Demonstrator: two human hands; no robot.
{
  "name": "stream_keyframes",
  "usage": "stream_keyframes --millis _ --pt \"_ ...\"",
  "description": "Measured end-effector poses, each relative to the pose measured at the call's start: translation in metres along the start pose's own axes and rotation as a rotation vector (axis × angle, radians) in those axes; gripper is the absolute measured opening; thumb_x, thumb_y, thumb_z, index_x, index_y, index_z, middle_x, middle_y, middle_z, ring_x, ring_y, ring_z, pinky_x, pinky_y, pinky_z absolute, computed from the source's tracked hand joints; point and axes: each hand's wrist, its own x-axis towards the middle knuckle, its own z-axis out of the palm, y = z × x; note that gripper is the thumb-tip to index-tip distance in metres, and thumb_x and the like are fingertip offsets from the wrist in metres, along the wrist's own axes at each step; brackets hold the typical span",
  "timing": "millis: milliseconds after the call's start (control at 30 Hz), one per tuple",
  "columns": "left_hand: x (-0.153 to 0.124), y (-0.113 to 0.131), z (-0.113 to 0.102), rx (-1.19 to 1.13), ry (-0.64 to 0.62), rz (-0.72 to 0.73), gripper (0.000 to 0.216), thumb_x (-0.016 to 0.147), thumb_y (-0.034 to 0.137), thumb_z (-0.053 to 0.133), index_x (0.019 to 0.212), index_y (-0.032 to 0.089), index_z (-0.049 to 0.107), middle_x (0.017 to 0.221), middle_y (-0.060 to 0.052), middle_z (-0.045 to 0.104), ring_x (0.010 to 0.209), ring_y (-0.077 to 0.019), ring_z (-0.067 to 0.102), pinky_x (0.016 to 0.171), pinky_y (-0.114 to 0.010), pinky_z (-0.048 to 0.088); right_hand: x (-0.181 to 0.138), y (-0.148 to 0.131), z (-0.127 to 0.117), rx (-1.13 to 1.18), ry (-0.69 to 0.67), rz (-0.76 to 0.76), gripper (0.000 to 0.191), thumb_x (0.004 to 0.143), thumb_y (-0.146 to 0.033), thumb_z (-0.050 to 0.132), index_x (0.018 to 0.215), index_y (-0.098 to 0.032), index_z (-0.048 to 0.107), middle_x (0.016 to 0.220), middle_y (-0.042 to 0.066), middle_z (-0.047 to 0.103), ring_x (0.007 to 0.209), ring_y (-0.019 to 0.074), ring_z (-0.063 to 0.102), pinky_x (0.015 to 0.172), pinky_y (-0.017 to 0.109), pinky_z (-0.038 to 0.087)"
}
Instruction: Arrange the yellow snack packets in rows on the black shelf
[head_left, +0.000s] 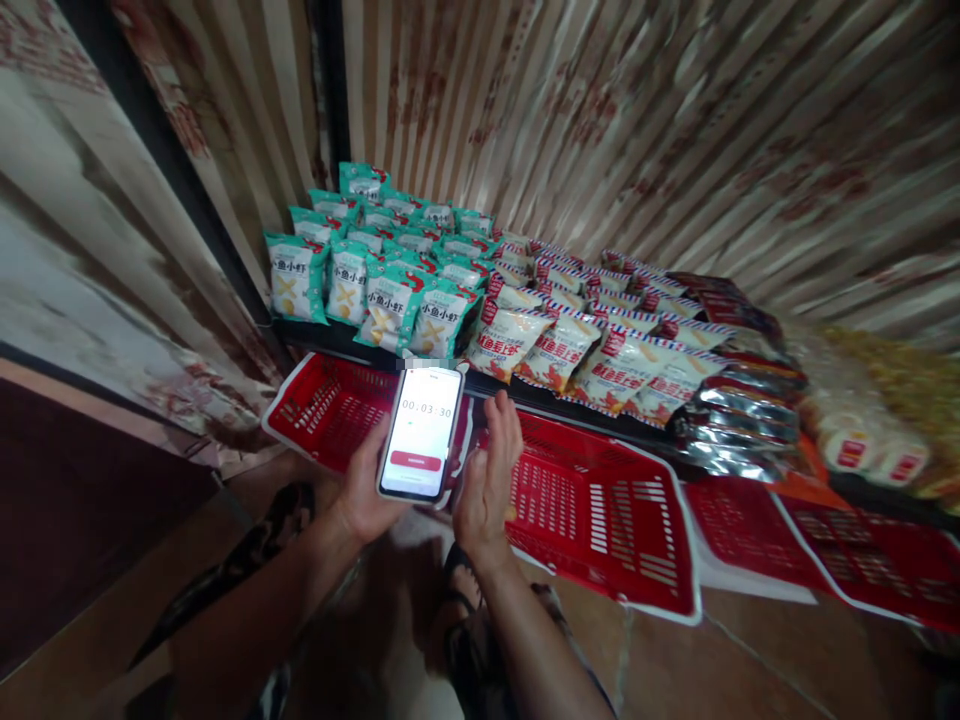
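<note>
My left hand (365,492) grips a white-screened phone (420,430) that shows a timer and a red button. Its fingers wrap the phone's left edge. My right hand (487,475) hovers just right of the phone, fingers stretched out and together, palm facing the phone, holding nothing. Both hands are above two red plastic baskets (600,510) (322,405) on the floor. Behind them a low black shelf (525,395) carries teal snack bags (375,280) on the left and red-and-white snack bags (585,345) in the middle.
Dark silvery packets (739,420) and clear bags of pale snacks (870,440) lie further right on the shelf. More red baskets (862,560) stand on the floor at right. A striped papered wall is behind. My sandalled feet (465,620) show below on brown floor.
</note>
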Motion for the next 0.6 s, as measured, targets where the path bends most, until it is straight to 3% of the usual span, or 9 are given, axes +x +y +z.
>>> stream_keyframes --millis 300,600 --pt "-0.005 -0.006 -0.006 -0.010 0.029 0.049 0.047 0.091 0.040 0.040 0.125 0.011 0.053 0.104 -0.011 0.068 0.094 -0.0256 0.064 0.091 -0.042 0.045 -0.003 -0.007 -0.003 0.034 -0.001 -0.030 0.048 0.095 -0.037 0.020 0.140 -0.023 0.028 0.148 0.010 0.024 0.137 0.0266 0.018 0.106 0.058 0.020" --pt "-0.003 -0.013 -0.004 -0.007 0.013 0.079 0.044 0.090 0.040 0.041 0.118 0.011 0.058 0.103 -0.011 0.068 0.093 -0.0246 0.064 0.087 -0.038 0.047 -0.005 -0.002 -0.009 0.052 0.009 -0.041 0.046 0.095 -0.038 0.021 0.136 -0.024 0.037 0.149 0.008 0.022 0.137 0.0262 0.017 0.106 0.059 0.017"
